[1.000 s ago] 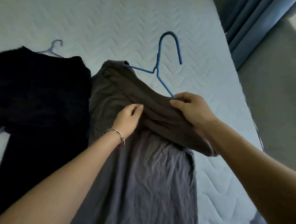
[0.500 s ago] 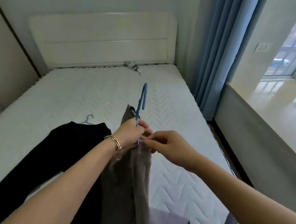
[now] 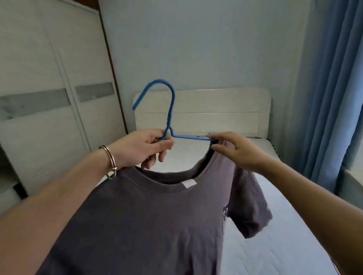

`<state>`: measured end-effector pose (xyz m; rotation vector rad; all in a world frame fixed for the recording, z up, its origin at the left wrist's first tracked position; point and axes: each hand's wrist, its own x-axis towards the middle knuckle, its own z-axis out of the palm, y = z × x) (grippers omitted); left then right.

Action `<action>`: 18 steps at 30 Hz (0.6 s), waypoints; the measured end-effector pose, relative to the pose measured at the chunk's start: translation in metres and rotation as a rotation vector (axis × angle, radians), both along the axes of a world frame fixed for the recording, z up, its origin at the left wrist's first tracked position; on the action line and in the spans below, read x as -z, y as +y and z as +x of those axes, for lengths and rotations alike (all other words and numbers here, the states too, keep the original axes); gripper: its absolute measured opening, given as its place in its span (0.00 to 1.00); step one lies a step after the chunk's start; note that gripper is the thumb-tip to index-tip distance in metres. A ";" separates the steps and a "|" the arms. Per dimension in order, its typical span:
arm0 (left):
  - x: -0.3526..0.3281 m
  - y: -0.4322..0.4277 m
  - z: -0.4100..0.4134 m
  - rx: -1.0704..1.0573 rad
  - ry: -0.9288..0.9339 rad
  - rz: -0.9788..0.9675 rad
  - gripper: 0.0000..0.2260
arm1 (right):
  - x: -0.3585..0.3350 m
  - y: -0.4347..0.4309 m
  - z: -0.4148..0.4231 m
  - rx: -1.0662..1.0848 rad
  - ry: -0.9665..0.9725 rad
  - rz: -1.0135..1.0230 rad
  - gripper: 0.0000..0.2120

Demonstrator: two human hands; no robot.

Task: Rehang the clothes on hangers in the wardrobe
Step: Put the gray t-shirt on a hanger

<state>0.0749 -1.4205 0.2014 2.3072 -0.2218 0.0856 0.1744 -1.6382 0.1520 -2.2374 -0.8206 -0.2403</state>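
I see a blue hanger (image 3: pixel 170 108) held up in mid-air at the centre of my view, above the bed (image 3: pixel 268 228). Its hook stands upright with the open tip pointing left, and its visible arm runs level to the right.

A grey T-shirt (image 3: pixel 139 226) hangs from it. The shirt's long axis runs from the collar down and towards me, past the bottom edge of the view. A white label (image 3: pixel 189 183) shows inside the neckline. One short sleeve (image 3: pixel 252 207) hangs free on the right, over the mattress.

My left hand (image 3: pixel 142 148), with a metal bracelet (image 3: pixel 110 161) at the wrist, grips the hanger where the hook meets the arms. My right hand (image 3: pixel 235 153) has its fingers mostly straight. The forefinger lies along the hanger arm and the thumb is at the collar. I cannot tell whether it pinches them.

There is open air around the hook on all sides. A pale wardrobe (image 3: pixel 34 104) with sliding doors stands to the left, with a dark gap at its far left edge. The white headboard (image 3: pixel 217 111) and a plain wall lie behind the hanger. A blue curtain (image 3: pixel 333 83) hangs on the right.
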 end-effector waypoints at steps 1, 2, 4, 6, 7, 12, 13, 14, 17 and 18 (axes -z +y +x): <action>-0.005 0.006 -0.007 -0.034 -0.024 0.023 0.08 | -0.007 0.005 -0.001 -0.008 -0.024 0.019 0.16; -0.008 0.012 -0.014 -0.064 -0.041 0.041 0.09 | -0.013 0.009 -0.002 -0.023 -0.039 0.019 0.14; -0.012 0.022 -0.029 -0.131 -0.081 0.085 0.09 | -0.021 0.017 -0.003 -0.062 -0.025 -0.008 0.11; -0.013 0.032 -0.044 -0.207 -0.130 0.139 0.10 | -0.026 0.024 -0.009 -0.117 0.035 -0.015 0.10; -0.013 0.037 -0.050 -0.233 -0.150 0.160 0.11 | -0.028 0.028 -0.013 -0.145 0.057 -0.003 0.09; -0.022 0.064 -0.084 -0.375 -0.236 0.193 0.12 | -0.052 0.058 -0.040 -0.299 0.034 0.146 0.05; -0.025 0.067 -0.091 -0.399 -0.255 0.213 0.12 | -0.058 0.068 -0.046 -0.333 0.040 0.181 0.06; -0.028 0.069 -0.099 -0.421 -0.284 0.227 0.12 | -0.064 0.079 -0.054 -0.367 0.035 0.216 0.07; -0.038 0.075 -0.121 -0.533 -0.402 0.239 0.12 | -0.077 0.112 -0.076 -0.414 -0.062 0.327 0.10; -0.041 0.079 -0.130 -0.585 -0.432 0.268 0.13 | -0.080 0.121 -0.084 -0.429 -0.102 0.361 0.11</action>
